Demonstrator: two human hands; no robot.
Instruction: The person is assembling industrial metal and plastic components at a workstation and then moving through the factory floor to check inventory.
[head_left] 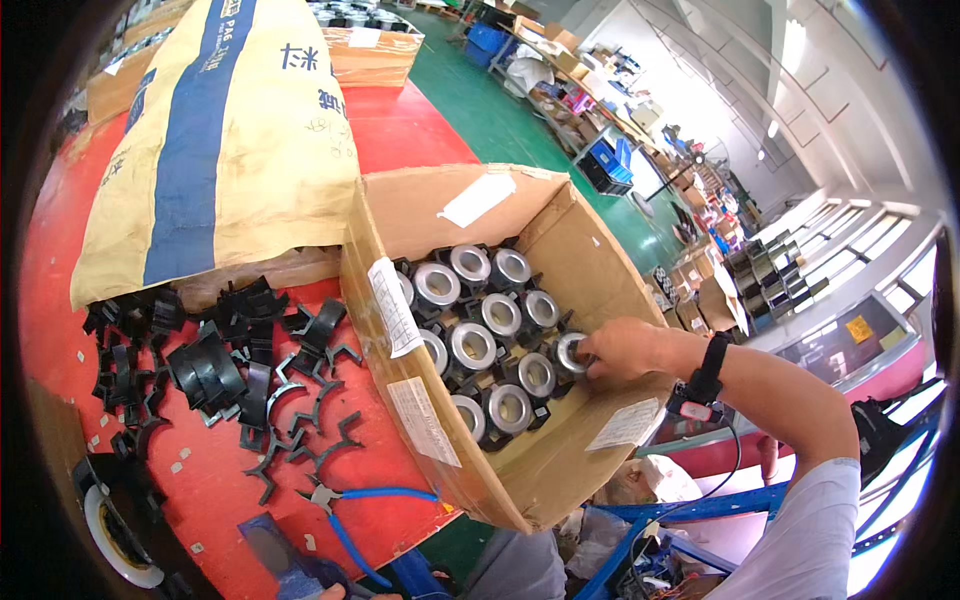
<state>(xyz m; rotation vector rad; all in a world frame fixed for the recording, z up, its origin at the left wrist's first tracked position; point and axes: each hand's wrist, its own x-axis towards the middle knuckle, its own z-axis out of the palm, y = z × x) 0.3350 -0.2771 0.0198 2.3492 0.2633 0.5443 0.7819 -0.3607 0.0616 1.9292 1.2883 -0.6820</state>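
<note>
My right hand reaches into an open cardboard box at its right side. Its fingers are closed on a silver ring-shaped part with a black holder. Beside it in the box, several similar ring parts stand in rows. Only a little of my left hand shows at the lower edge, so its fingers and any hold are unclear. Near it are blue-handled pliers with open jaws and a dark blue object whose kind I cannot make out.
Black curved plastic clips lie piled on the red tabletop. A large yellow sack with a blue stripe covers the far left. Another cardboard box stands behind. At the lower left is a white-rimmed round part.
</note>
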